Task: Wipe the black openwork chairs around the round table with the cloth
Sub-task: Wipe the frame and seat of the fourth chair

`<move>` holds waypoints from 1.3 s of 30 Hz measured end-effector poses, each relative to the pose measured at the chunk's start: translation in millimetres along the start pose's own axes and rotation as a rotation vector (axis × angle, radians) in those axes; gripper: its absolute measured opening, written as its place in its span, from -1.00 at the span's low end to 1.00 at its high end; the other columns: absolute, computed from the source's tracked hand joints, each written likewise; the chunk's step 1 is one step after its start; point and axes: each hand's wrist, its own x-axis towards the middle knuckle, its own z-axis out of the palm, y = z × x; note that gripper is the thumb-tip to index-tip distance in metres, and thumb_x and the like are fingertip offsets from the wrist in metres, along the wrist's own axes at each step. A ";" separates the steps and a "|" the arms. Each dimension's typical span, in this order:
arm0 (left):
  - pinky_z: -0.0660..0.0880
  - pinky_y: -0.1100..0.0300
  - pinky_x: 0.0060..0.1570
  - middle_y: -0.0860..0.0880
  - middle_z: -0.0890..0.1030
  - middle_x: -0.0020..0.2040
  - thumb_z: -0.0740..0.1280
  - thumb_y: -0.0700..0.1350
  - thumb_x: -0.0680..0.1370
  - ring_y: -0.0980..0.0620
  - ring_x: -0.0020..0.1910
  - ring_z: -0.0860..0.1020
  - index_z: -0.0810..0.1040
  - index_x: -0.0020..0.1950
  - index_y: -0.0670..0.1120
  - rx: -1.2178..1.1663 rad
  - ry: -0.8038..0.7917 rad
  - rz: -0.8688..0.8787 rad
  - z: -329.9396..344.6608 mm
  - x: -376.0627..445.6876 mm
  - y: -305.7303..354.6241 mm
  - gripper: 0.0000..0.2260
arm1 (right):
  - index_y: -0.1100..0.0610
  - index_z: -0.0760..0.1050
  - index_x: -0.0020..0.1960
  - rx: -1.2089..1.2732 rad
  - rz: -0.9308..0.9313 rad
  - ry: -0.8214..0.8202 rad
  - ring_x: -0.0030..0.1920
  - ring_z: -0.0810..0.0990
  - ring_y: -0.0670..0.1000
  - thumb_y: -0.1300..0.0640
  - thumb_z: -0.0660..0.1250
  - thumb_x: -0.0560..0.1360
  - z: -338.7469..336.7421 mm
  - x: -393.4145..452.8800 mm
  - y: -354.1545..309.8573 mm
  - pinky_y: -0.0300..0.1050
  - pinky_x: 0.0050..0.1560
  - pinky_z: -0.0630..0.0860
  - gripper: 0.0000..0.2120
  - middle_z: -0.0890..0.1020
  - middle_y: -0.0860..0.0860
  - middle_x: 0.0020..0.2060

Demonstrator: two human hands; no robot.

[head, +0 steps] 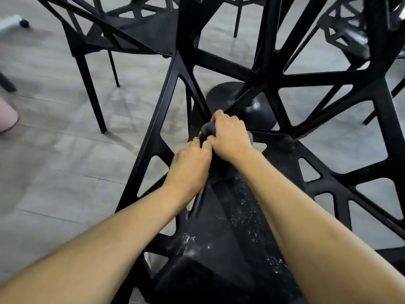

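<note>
At the far end of the near black openwork plastic chair, the right hand curls round a bunched dark grey cloth, seemingly to scrub where the struts meet, while the left hand, fingers bent, touches it, apparently steadying.
</note>
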 end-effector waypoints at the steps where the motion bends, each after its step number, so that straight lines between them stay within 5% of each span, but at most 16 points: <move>1: 0.23 0.06 -0.26 -0.13 0.49 0.03 0.22 -0.29 0.57 -0.19 -0.07 0.54 0.39 0.11 -0.13 -0.004 0.000 0.000 -0.3 0.4 -0.1 -0.85 | 0.17 0.40 0.20 -0.037 -0.024 -0.038 0.11 0.52 0.22 0.09 0.35 0.48 -5.9 4.4 -1.0 0.09 0.11 0.39 -0.66 0.59 0.12 0.08; 6: 0.23 0.03 -0.29 -0.13 0.51 -0.01 0.21 -0.23 0.62 -0.21 -0.14 0.54 0.35 0.09 -0.11 -0.004 -0.018 0.001 -2.0 3.7 -2.5 -0.91 | -0.01 0.42 0.10 0.093 -0.070 -0.211 0.04 0.57 0.16 0.07 0.32 0.41 -28.6 17.0 18.1 0.01 0.00 0.49 -0.73 0.58 -0.03 -0.09; 12: 0.24 0.07 -0.37 -0.09 0.55 -0.12 0.17 -0.22 0.64 -0.17 -0.25 0.59 0.37 0.13 -0.13 0.055 0.022 -0.007 -4.7 5.5 -1.3 -0.91 | 0.06 0.48 0.36 0.077 -0.277 0.083 0.23 0.52 0.15 0.10 0.35 0.40 18.2 -27.6 54.9 0.10 0.24 0.44 -0.48 0.58 0.00 0.26; 17: 0.24 0.11 -0.38 -0.03 0.37 -0.23 0.18 -0.25 0.63 0.01 -0.46 0.22 0.21 -0.01 -0.07 0.031 0.012 -0.060 -3.6 3.4 -1.2 -0.85 | 0.13 0.54 0.20 -0.157 -0.014 0.353 0.12 0.53 0.17 0.07 0.25 0.45 24.3 -57.3 108.2 0.06 0.10 0.44 -0.65 0.61 0.05 0.13; 21: 0.26 0.10 -0.33 -0.04 0.41 -0.16 0.14 -0.28 0.63 0.01 -0.43 0.23 0.21 -0.01 -0.08 -0.005 -0.047 -0.077 -8.2 1.5 2.4 -0.86 | 0.18 0.52 0.10 -0.394 0.246 0.347 0.07 0.51 0.23 0.17 0.35 0.43 7.1 -76.0 151.9 0.10 0.11 0.40 -0.74 0.57 0.12 0.02; 25: 0.30 0.06 -0.28 -0.09 0.45 -0.08 0.13 -0.38 0.57 -0.07 -0.34 0.34 0.24 0.06 -0.10 -0.048 -0.124 -0.064 -17.1 1.9 3.4 -0.80 | 0.09 0.52 0.12 -0.172 0.263 0.340 0.10 0.50 0.24 0.04 0.31 0.48 -3.0 -82.2 149.4 0.12 0.10 0.39 -0.75 0.59 0.10 0.05; 29: 0.34 0.02 -0.25 -0.14 0.51 -0.02 0.12 -0.42 0.54 -0.14 -0.27 0.42 0.26 0.11 -0.13 -0.083 -0.177 -0.048 -19.8 3.9 1.0 -0.76 | 0.09 0.51 0.20 0.042 0.235 0.315 0.07 0.53 0.23 -0.08 0.12 0.47 23.6 -90.2 71.4 0.14 0.06 0.44 -0.58 0.61 0.12 0.07; 32: 0.36 0.00 -0.24 -0.17 0.52 0.02 0.11 -0.41 0.54 -0.18 -0.21 0.45 0.27 0.13 -0.14 -0.089 -0.172 -0.043 -18.8 2.9 0.4 -0.75 | 0.11 0.49 0.31 0.109 0.150 0.293 0.15 0.51 0.19 0.01 0.22 0.46 42.5 -103.8 37.4 0.13 0.13 0.44 -0.54 0.57 0.08 0.26; 35: 0.39 -0.01 -0.19 -0.20 0.49 0.11 0.14 -0.43 0.51 -0.21 -0.13 0.48 0.28 0.17 -0.16 -0.071 -0.179 -0.020 -14.0 -1.8 1.9 -0.71 | 0.07 0.50 0.38 0.126 -0.015 0.194 0.19 0.53 0.20 0.00 0.26 0.45 29.9 -112.9 70.0 0.14 0.21 0.47 -0.49 0.56 0.04 0.31; 37: 0.41 -0.03 -0.01 -0.28 0.44 0.27 0.20 -0.44 0.49 -0.27 0.06 0.50 0.30 0.20 -0.17 0.017 -0.183 0.024 -8.1 -3.3 0.4 -0.66 | 0.04 0.50 0.38 0.038 -0.099 0.170 0.21 0.53 0.19 -0.02 0.24 0.45 21.7 -125.0 98.2 0.13 0.25 0.46 -0.49 0.57 0.03 0.30; 39: 0.33 -0.04 0.34 -0.34 0.29 0.47 0.26 -0.44 0.47 -0.29 0.36 0.39 0.30 0.29 -0.19 0.134 -0.207 0.074 -4.9 -5.0 -1.6 -0.57 | 0.06 0.50 0.38 -0.012 0.008 0.239 0.25 0.51 0.19 0.05 0.27 0.46 18.0 -133.4 122.4 0.09 0.31 0.42 -0.52 0.56 0.06 0.30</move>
